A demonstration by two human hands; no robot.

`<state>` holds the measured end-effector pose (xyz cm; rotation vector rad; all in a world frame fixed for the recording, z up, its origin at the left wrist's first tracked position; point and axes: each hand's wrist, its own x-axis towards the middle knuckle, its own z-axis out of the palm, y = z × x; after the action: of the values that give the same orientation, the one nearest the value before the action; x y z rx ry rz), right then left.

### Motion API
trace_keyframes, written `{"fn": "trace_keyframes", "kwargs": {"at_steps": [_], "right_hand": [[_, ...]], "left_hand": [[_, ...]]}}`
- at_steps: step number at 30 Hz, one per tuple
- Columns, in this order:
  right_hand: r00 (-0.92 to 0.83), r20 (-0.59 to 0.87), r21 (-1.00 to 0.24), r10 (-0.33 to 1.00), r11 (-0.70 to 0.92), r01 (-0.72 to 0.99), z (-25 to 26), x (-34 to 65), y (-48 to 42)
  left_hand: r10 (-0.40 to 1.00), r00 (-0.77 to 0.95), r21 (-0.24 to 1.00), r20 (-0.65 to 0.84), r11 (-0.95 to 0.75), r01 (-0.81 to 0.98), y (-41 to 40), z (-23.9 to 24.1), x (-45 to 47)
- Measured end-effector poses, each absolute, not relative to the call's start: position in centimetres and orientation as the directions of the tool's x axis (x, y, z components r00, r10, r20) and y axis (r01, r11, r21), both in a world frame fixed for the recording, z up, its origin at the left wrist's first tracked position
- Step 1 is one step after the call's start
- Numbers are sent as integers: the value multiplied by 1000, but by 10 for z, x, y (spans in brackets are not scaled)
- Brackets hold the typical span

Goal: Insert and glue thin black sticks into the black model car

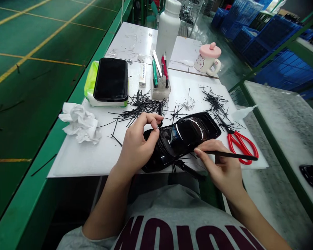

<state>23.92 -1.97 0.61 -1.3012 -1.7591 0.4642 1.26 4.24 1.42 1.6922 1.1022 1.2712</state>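
Note:
A glossy black pair of wraparound glasses [187,133] lies at the front edge of the white work board [94,156]. My left hand [138,142] grips its left end, thumb and forefinger pinched around a tiny part I cannot make out. My right hand [220,166] is closed on a thin black rod-like tool [232,155], held like a pen, its tip pointing at the lower rim of the glasses. Several thin black strips [141,106] lie scattered just behind the glasses.
Red-handled scissors [240,144] lie right of the glasses. Behind stand a black phone [111,79] on a green wipes pack, a clear pen holder [160,86], a white bottle [168,29] and a pink-lidded mug [208,59]. Crumpled tissue [79,123] sits left. Blue crates [276,45] are stacked at the right.

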Motion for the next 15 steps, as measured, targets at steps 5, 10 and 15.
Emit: {"fn": "trace_keyframes", "kwargs": {"at_steps": [5, 10, 15], "right_hand": [[-67, 447, -736, 892, 409, 539, 3, 241, -19], [-54, 497, -740, 866, 456, 494, -1, 243, -21], [86, 585, -764, 806, 512, 393, 7, 246, -18]], "left_hand": [[932, 149, 908, 329, -356, 219, 43, 14, 12], [934, 154, 907, 324, -352, 229, 42, 12, 11], [931, 174, 891, 321, -359, 277, 41, 14, 10]]}}
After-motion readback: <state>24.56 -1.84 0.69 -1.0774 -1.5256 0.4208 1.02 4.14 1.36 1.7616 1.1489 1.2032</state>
